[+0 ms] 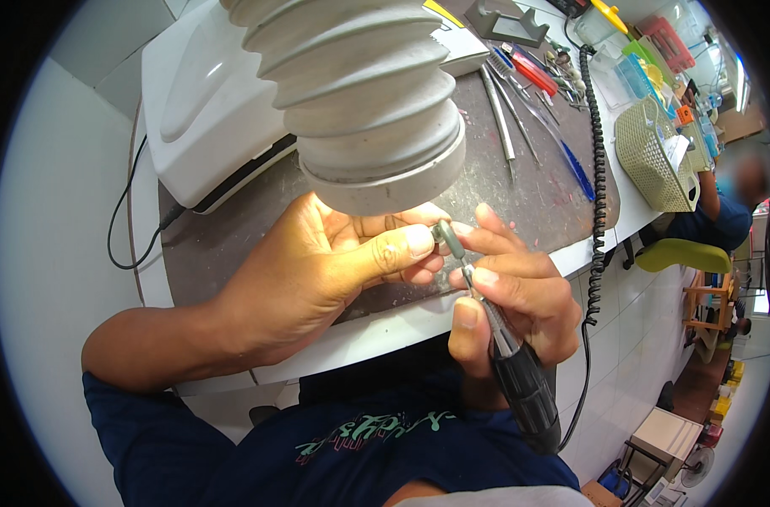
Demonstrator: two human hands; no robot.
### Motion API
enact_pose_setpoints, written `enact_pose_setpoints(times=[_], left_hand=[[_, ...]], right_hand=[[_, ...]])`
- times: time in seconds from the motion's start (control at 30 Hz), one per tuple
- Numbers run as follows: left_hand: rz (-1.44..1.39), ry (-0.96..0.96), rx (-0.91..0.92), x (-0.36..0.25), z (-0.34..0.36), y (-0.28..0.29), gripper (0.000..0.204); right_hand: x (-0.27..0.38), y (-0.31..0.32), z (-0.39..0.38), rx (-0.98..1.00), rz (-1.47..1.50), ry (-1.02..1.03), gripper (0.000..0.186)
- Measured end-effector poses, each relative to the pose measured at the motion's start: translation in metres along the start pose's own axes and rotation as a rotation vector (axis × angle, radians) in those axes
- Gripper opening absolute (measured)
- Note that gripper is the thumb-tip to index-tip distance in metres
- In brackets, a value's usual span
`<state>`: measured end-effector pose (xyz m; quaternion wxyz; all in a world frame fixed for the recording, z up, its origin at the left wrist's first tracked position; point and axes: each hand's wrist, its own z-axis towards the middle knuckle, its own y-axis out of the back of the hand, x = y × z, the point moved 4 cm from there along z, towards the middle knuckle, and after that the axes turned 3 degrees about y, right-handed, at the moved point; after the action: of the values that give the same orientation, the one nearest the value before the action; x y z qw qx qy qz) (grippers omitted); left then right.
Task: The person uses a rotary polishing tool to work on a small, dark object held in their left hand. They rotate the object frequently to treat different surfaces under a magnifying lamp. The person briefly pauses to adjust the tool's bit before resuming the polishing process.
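My right hand (533, 300) grips a black and silver rotary handpiece (524, 389) like a pen, its grey-green grinding tip (451, 240) angled up and to the left. Between the thumb and fingers of my left hand (342, 262), a small metallic piece (437, 231) is pinched. It is mostly covered by the fingers, so its exact kind cannot be made out. The tip meets or nearly meets this piece. Just above both hands hangs the mouth of a ribbed white hose (385, 182).
A white machine (207, 110) sits at the left of the dark work mat (520, 224). Metal hand tools (499, 114), a red-handled tool (534, 74) and a blue-tipped one (577, 171) lie farther back. A coiled black cord (598, 169) runs down the right, near a basket (651, 156). Another person (727, 207) sits beyond.
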<state>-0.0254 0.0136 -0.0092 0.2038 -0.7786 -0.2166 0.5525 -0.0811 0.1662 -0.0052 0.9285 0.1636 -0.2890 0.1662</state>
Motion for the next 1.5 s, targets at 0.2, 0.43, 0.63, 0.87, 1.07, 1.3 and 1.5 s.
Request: enact_pose_setpoints(times=[0.2,0.43,0.63,0.87,1.07,1.3,1.5], left_hand=[[-0.015,-0.034,0.008,-0.0014,0.0009,-0.0024,0.019],[0.003,-0.008,0.011,-0.0008,0.0011,-0.0008,0.018],[-0.027,-0.014,0.032,-0.0010,0.0011,-0.0010,0.016],[-0.042,-0.004,0.027,-0.0020,0.0006,-0.0021,0.018],[-0.025,-0.013,0.010,-0.0024,-0.0002,-0.0028,0.019],[-0.016,-0.035,-0.012,-0.0012,0.0003,-0.0029,0.019],[0.008,-0.046,-0.056,0.0003,0.0008,-0.0023,0.021]], right_hand=[[-0.0013,-0.0017,-0.0011,-0.048,0.001,0.023,0.022],[-0.0021,-0.0009,-0.0014,-0.062,0.022,0.024,0.024],[-0.0018,-0.0007,-0.0002,-0.048,0.031,0.032,0.024],[-0.0013,0.0010,-0.0002,-0.026,0.021,0.028,0.023],[-0.0023,0.0017,-0.0005,-0.055,0.027,0.013,0.025],[-0.0024,0.0010,-0.0008,-0.063,0.022,0.046,0.024],[-0.0014,0.0005,-0.0041,0.001,-0.060,0.021,0.023]])
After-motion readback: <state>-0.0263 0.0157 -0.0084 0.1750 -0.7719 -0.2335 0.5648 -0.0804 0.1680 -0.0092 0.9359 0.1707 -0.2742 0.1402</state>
